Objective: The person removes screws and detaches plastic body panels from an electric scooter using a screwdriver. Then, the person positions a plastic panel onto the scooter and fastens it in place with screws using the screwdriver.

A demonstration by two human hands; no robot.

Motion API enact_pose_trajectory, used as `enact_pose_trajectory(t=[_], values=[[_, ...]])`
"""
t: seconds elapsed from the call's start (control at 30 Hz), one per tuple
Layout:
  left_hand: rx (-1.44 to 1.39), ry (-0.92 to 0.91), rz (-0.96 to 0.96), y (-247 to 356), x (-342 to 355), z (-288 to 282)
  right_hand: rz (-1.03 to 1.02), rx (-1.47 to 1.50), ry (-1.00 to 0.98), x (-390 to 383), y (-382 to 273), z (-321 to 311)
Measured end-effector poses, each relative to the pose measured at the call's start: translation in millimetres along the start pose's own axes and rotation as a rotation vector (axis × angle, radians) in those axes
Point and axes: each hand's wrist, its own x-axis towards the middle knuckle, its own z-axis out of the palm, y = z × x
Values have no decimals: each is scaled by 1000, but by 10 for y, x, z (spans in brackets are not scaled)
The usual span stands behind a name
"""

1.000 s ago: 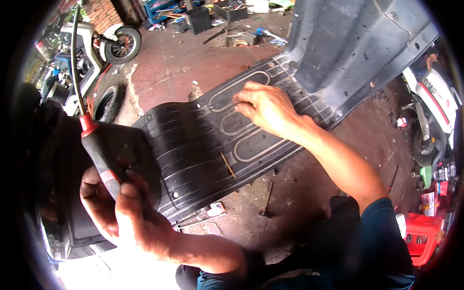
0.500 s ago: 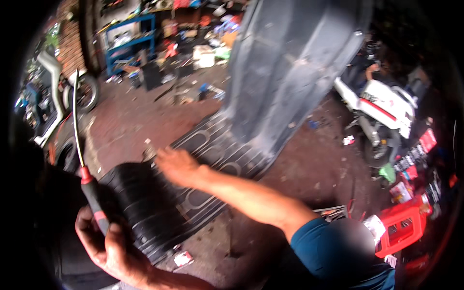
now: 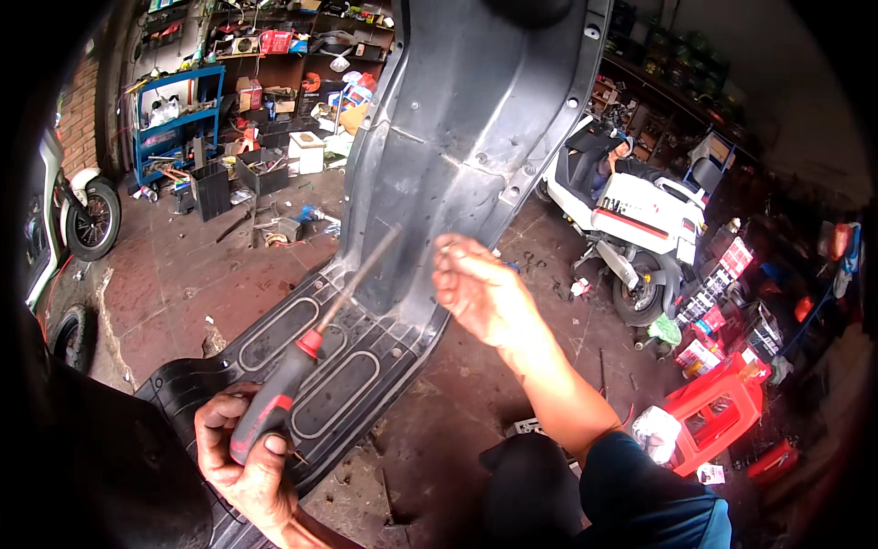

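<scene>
My left hand (image 3: 242, 467), at the lower left, is closed around the black-and-red handle of a screwdriver (image 3: 283, 389). Its thin metal shaft points up and to the right, in front of a tall black plastic front panel (image 3: 439, 151) of a scooter. Below that panel runs a black ribbed footboard (image 3: 334, 393) with oval outlines. My right hand (image 3: 489, 297) is raised near the panel's lower right side, its thumb and fingertips pinched together. Anything between those fingertips is too small to make out. Screw holes and fixings line the panel's edge.
A white scooter (image 3: 640, 220) stands at the right, with a red plastic stool (image 3: 722, 412) nearer. A blue rack (image 3: 178, 119) and cluttered shelves are at the back left. A loose tyre (image 3: 71, 334) lies at the left beside a motorbike wheel (image 3: 96, 220).
My right hand has moved from the footboard's left edge up and right toward the front panel. The screwdriver has tilted from nearly upright to pointing up and right. The view has shifted too.
</scene>
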Motion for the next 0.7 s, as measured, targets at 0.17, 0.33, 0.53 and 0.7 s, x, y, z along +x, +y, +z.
enact_pose_trajectory(t=[0.17, 0.33, 0.53, 0.7], values=[[-145, -48, 41, -81, -42, 161, -117, 95, 59, -118, -248, 30], [-98, -91, 126, -168, -62, 246, -150, 87, 7, -112, -252, 63], [-99, -86, 171, -179, -74, 234, -130, 98, -13, -138, -256, 152], [-102, -66, 141, -184, -55, 272, -129, 78, 4, -105, -195, 95]])
